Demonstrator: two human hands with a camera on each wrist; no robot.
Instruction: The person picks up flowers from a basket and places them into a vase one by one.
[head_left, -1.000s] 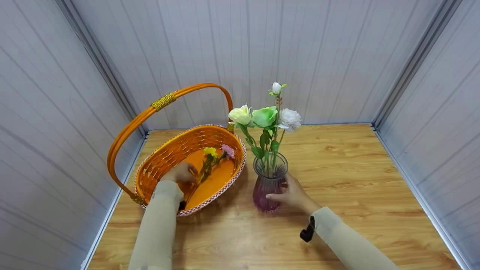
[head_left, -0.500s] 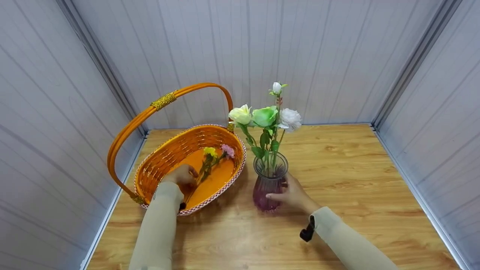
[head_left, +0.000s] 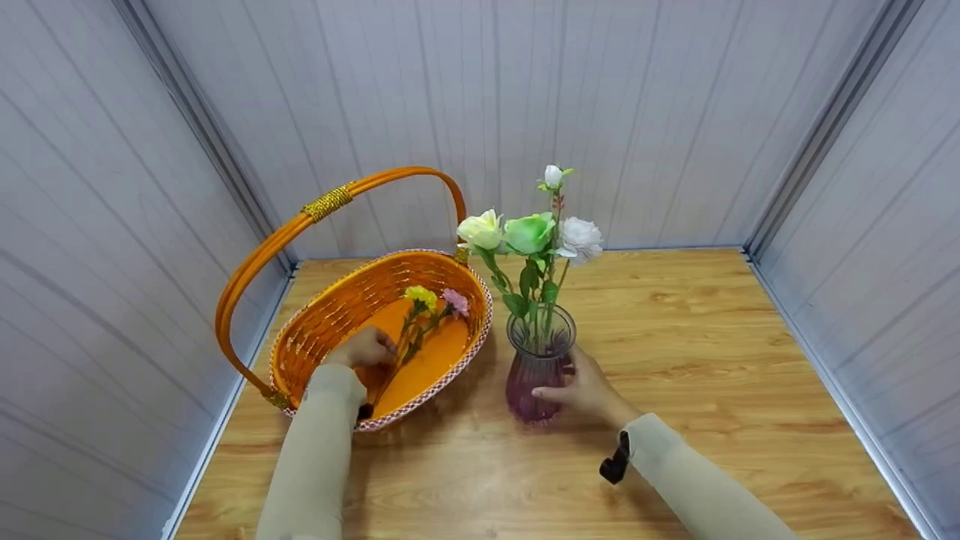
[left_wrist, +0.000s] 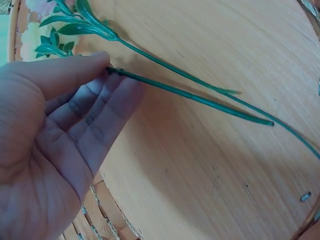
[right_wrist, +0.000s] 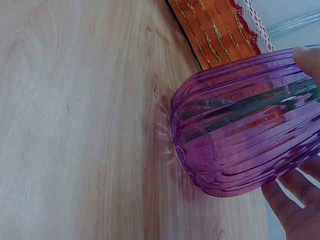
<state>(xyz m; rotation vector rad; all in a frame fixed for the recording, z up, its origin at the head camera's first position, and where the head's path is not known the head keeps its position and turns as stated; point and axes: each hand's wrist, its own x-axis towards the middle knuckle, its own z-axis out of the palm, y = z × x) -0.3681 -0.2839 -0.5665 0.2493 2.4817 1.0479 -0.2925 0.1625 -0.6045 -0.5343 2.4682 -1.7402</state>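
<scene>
Inside the orange woven basket (head_left: pixel 442 352), my left hand (head_left: pixel 365 347) pinches the green stem (left_wrist: pixel 190 95) of a yellow flower (head_left: pixel 421 298) between thumb and fingertips. A pink flower (head_left: pixel 455 302) lies beside it on the basket floor, its stem (left_wrist: pixel 165 64) running close to the held one. My right hand (head_left: pixel 585 386) grips the ribbed purple glass vase (right_wrist: pixel 240 165) from its right side, thumb on the near face. The vase stands upright on the table. It holds a pale yellow rose (head_left: pixel 481 230), a green rose (head_left: pixel 530 233), a white flower (head_left: pixel 580 239) and a white bud (head_left: pixel 553 177).
The basket's tall arched handle (head_left: pixel 326 202) rises above my left forearm. Pale panelled walls (head_left: pixel 675 112) enclose the wooden table (head_left: pixel 690 330) at the back and both sides. A small bit (left_wrist: pixel 305 196) lies on the basket floor in the left wrist view.
The yellow flower's head has shifted slightly up and left, apart from the pink one, with my left fingers on its stem. My right hand and the vase have stayed in place.
</scene>
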